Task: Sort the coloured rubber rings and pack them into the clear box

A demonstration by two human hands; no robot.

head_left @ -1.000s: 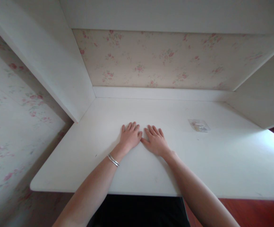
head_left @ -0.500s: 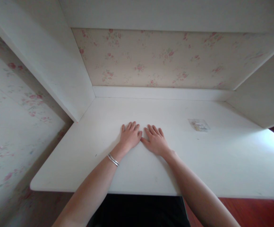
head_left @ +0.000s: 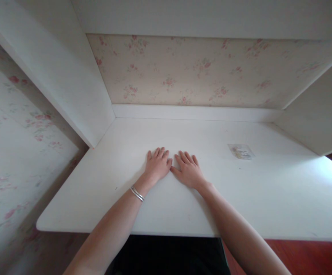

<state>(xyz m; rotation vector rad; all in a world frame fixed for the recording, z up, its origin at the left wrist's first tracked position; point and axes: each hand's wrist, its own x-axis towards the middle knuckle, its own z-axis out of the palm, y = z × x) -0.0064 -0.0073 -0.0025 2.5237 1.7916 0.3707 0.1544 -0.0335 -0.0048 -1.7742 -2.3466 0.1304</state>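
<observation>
The left hand (head_left: pixel 157 166) and right hand (head_left: pixel 189 171) lie flat, thumbs touching, on the white desk (head_left: pixel 103 183), near what may be a small packet (head_left: pixel 241 151).

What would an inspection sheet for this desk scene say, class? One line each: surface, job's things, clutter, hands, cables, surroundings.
Surface: white wooden desk top, matt, bright patch at right.
Job's things: nothing held; both palms lie flat on the desk.
Clutter: small clear plastic packet right of the hands, apart from them.
Hands: left hand and right hand side by side, thumbs touching; silver metal bangle on left wrist.
Cables: nothing seen.
Surroundings: pink floral wallpaper, white side panels, red floor.
</observation>
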